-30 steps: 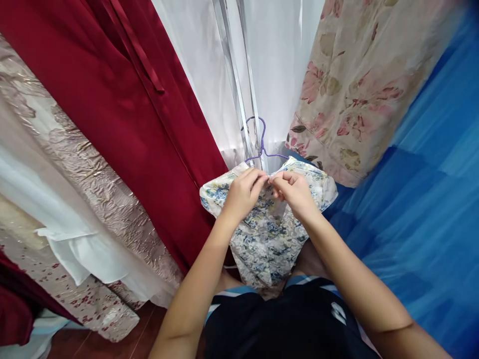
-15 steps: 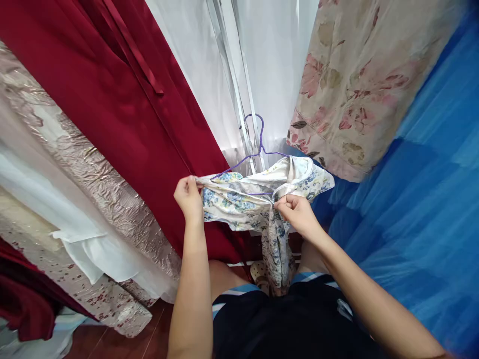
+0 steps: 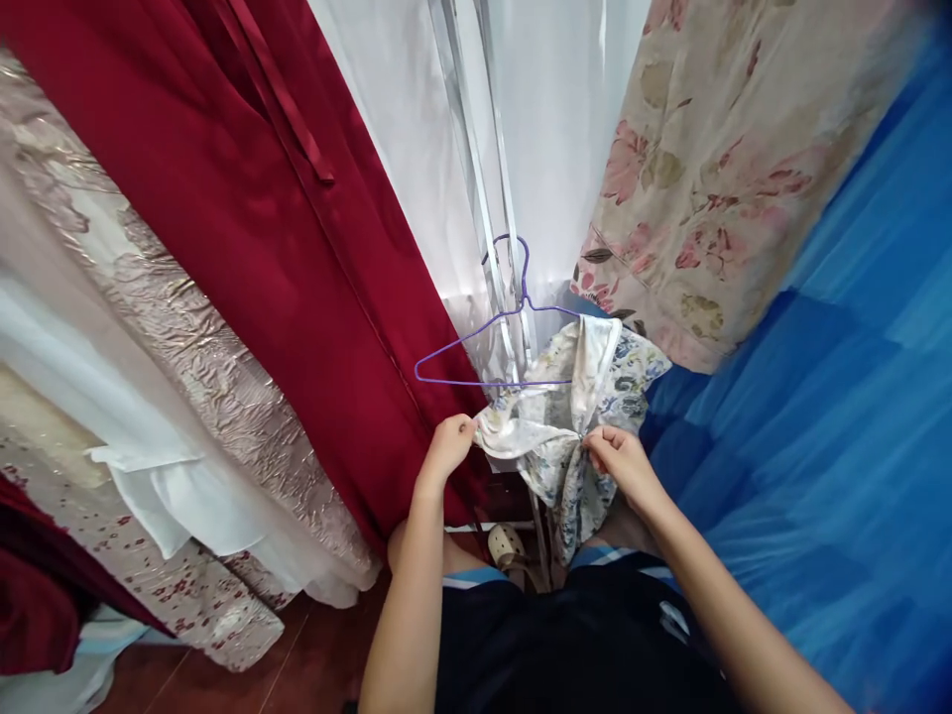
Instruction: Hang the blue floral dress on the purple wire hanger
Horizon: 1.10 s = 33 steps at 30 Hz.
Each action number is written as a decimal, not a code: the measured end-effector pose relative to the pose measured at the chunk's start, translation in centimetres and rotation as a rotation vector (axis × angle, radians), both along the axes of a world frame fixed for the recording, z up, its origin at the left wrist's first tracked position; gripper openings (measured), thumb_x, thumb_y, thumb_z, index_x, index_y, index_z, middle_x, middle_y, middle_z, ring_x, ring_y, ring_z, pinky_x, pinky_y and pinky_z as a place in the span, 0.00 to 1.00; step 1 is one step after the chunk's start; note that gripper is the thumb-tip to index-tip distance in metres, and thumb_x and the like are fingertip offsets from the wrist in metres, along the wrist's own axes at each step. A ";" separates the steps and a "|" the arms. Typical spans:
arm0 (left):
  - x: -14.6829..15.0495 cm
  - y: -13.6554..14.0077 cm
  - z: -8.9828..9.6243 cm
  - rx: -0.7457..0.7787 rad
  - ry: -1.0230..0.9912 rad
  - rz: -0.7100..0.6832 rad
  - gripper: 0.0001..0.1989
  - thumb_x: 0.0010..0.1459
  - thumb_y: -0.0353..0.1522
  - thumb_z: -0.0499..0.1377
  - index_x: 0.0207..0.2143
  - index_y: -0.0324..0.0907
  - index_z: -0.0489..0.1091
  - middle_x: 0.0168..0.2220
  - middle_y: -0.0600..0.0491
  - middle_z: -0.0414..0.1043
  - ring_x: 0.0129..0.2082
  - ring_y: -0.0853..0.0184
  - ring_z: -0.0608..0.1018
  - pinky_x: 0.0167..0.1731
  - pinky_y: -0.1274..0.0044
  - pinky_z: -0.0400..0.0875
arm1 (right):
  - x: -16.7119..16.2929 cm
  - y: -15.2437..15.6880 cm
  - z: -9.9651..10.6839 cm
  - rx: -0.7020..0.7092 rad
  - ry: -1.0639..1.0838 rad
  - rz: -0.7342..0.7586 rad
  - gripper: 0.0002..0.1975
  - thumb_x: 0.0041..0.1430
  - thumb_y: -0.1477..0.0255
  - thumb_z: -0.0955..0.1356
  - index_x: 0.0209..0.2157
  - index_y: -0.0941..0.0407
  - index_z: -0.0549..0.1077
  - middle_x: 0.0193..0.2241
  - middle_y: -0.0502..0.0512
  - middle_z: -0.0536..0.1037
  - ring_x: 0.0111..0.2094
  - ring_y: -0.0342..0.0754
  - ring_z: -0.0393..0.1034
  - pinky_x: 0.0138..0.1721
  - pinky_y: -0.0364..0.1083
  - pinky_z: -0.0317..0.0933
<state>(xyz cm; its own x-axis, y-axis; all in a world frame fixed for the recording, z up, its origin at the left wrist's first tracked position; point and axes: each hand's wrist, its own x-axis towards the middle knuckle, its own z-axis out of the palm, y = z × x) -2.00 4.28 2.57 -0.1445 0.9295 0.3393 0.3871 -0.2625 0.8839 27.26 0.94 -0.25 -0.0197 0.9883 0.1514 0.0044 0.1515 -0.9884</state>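
A white garment with blue and yellow flowers [image 3: 625, 382] hangs by one shoulder from the right arm of a purple clothes hanger [image 3: 461, 382]. The hanger's left arm is bare. My left hand [image 3: 448, 451] pinches the garment's left shoulder edge, below and apart from the hanger. At the front opening, my right hand [image 3: 616, 458] pinches the cloth near the middle. The garment's lower part hangs in folds between my legs. The hanger's hook lies by pale vertical strips [image 3: 476, 178]; whether it is hooked on them I cannot tell.
Hanging fabrics surround me: dark red cloth [image 3: 319, 258] and textured pale cloth [image 3: 185, 307] on the left, white cloth [image 3: 565, 129] ahead, pink-flowered cloth [image 3: 714, 188] and blue tulle [image 3: 833, 446] on the right. A beige clog [image 3: 506, 543] shows on the floor below.
The garment's left shoulder has come off the hanger's left arm. My left hand has moved right and down with that edge; my right hand has shifted slightly right and down.
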 end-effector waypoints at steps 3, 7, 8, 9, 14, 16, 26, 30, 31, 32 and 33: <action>1.7 -1.2 0.7 0.012 -0.024 -0.074 0.14 0.59 0.40 0.59 0.28 0.39 0.72 0.26 0.53 0.72 0.28 0.66 0.74 0.32 0.76 0.70 | 0.4 0.1 -1.1 -0.028 -0.023 -0.021 0.12 0.53 0.65 0.67 0.19 0.55 0.67 0.13 0.46 0.66 0.17 0.42 0.56 0.21 0.42 0.48; 5.1 -3.4 3.8 0.101 -0.102 -0.198 0.16 0.63 0.43 0.57 0.33 0.39 0.72 0.32 0.52 0.73 0.33 0.68 0.75 0.36 0.78 0.69 | 3.1 2.0 -3.2 -0.056 -0.061 -0.191 0.13 0.51 0.64 0.66 0.18 0.55 0.68 0.14 0.48 0.68 0.18 0.43 0.58 0.22 0.43 0.49; 5.9 -3.9 4.6 0.114 -0.099 -0.259 0.15 0.63 0.42 0.58 0.32 0.39 0.72 0.31 0.53 0.72 0.33 0.68 0.74 0.36 0.79 0.69 | 3.9 2.6 -3.7 -0.065 -0.072 -0.241 0.13 0.50 0.64 0.66 0.17 0.54 0.67 0.13 0.48 0.67 0.18 0.43 0.57 0.22 0.44 0.48; 6.7 -4.3 5.1 0.126 -0.098 -0.316 0.15 0.63 0.42 0.59 0.31 0.39 0.72 0.30 0.53 0.71 0.32 0.69 0.74 0.35 0.80 0.68 | 4.5 3.1 -4.1 -0.076 -0.083 -0.278 0.14 0.49 0.64 0.66 0.15 0.54 0.65 0.12 0.48 0.65 0.17 0.43 0.56 0.22 0.44 0.46; 9.5 -4.8 4.2 0.168 -0.246 -0.332 0.14 0.65 0.39 0.56 0.30 0.39 0.71 0.31 0.52 0.72 0.33 0.68 0.75 0.38 0.77 0.70 | 3.7 2.3 -4.9 -0.099 -0.083 -0.183 0.14 0.45 0.63 0.67 0.13 0.54 0.63 0.10 0.47 0.63 0.17 0.43 0.54 0.22 0.43 0.45; 9.8 -4.4 2.5 0.148 -0.300 -0.325 0.09 0.64 0.34 0.56 0.35 0.40 0.72 0.35 0.50 0.74 0.38 0.66 0.77 0.44 0.75 0.70 | 2.0 0.9 -4.6 -0.093 -0.036 -0.073 0.15 0.48 0.62 0.66 0.15 0.54 0.63 0.11 0.46 0.62 0.17 0.42 0.53 0.22 0.43 0.46; 8.8 -4.2 -5.3 -0.226 -0.030 -0.671 0.36 0.47 0.20 0.55 0.60 0.46 0.65 0.64 0.50 0.63 0.66 0.57 0.61 0.67 0.63 0.49 | 0.8 -3.1 2.4 -0.194 0.550 0.548 0.10 0.51 0.68 0.65 0.19 0.55 0.64 0.10 0.42 0.53 0.14 0.40 0.47 0.21 0.40 0.51; 9.4 -4.9 -5.9 -0.244 -0.142 -0.904 0.41 0.46 0.22 0.62 0.64 0.49 0.61 0.66 0.49 0.60 0.67 0.55 0.60 0.66 0.64 0.49 | 1.3 -2.9 3.1 -0.273 0.719 0.595 0.10 0.46 0.68 0.65 0.16 0.53 0.60 0.08 0.41 0.46 0.13 0.40 0.42 0.19 0.40 0.51; 9.4 -5.0 -6.0 -0.287 -0.191 -0.967 0.40 0.46 0.23 0.63 0.63 0.48 0.62 0.64 0.48 0.63 0.65 0.55 0.63 0.65 0.64 0.53 | 1.5 -2.6 3.1 -0.283 0.737 0.532 0.10 0.45 0.68 0.65 0.17 0.53 0.60 0.09 0.41 0.48 0.13 0.41 0.44 0.19 0.41 0.52; 9.3 -5.1 -6.2 -0.343 -0.241 -1.011 0.36 0.47 0.24 0.62 0.61 0.47 0.65 0.60 0.48 0.67 0.62 0.55 0.67 0.63 0.63 0.56 | 1.7 -2.3 3.1 -0.283 0.742 0.445 0.09 0.45 0.67 0.65 0.18 0.52 0.60 0.11 0.43 0.52 0.14 0.42 0.47 0.20 0.42 0.55; 9.1 -5.2 -6.4 -0.397 -0.278 -1.028 0.31 0.48 0.25 0.61 0.57 0.45 0.68 0.56 0.48 0.71 0.59 0.55 0.70 0.61 0.63 0.59 | 1.9 -1.9 3.1 -0.267 0.734 0.344 0.09 0.46 0.65 0.65 0.20 0.52 0.60 0.13 0.44 0.55 0.15 0.43 0.50 0.22 0.43 0.57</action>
